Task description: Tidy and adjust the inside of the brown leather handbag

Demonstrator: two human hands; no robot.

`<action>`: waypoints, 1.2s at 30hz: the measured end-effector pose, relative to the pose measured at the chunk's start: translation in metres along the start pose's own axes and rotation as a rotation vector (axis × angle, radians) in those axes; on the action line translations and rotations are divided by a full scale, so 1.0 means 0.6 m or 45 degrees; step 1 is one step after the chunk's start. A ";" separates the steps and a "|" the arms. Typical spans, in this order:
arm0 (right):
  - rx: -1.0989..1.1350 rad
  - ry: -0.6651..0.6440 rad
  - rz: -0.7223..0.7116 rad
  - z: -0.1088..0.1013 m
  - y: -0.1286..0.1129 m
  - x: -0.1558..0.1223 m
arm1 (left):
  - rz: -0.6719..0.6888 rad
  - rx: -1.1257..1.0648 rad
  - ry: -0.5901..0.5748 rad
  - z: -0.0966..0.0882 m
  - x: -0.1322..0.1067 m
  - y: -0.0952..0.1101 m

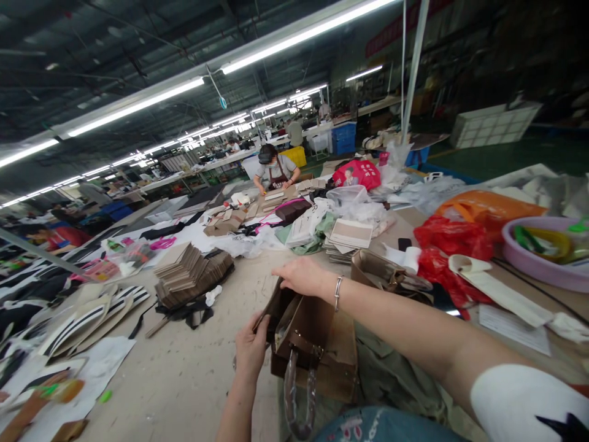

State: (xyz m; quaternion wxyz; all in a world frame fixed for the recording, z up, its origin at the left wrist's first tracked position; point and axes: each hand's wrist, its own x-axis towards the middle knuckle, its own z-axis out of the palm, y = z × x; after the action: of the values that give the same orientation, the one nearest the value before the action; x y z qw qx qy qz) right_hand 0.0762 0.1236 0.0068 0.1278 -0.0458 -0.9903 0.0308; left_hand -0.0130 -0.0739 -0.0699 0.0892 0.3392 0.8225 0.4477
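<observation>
A brown paper gift bag [306, 334] with a clear plastic handle [294, 399] lies open on the worktable [193, 368] right in front of me. My left hand [251, 350] grips the bag's left edge with curled fingers. My right hand [304, 276], a bracelet on its wrist, is closed over the bag's far top edge. A second brown bag [377, 270] lies just behind my right forearm.
A fanned stack of brown card sheets [188, 273] sits to the left, with black-and-white striped bags [87, 316] further left. Red plastic bags [448, 245] and a lilac basin [538, 264] stand at right. Another person [275, 169] works at the far end.
</observation>
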 end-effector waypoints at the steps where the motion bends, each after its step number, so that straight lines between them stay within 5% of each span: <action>1: -0.004 -0.020 -0.016 -0.001 0.000 0.001 | -0.004 -0.003 -0.008 -0.001 0.001 0.000; 9: 0.020 -0.068 0.030 0.005 0.007 0.015 | -0.016 -0.020 -0.020 -0.006 0.007 0.008; 22: 0.035 -0.024 -0.002 0.017 0.010 0.020 | 0.106 0.240 0.205 -0.003 0.012 0.007; 30: 0.011 0.009 0.000 0.017 0.010 0.025 | 0.042 0.722 -0.100 -0.027 0.032 0.060; 36: -0.001 0.000 0.016 0.015 0.012 0.025 | 0.165 0.857 -0.177 -0.010 0.067 0.101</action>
State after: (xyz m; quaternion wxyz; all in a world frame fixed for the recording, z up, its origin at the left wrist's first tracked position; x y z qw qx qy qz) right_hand 0.0599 0.1316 0.0015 0.1275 -0.0522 -0.9900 0.0314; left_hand -0.0172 -0.0299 -0.0116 -0.0005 0.4307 0.8928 0.1318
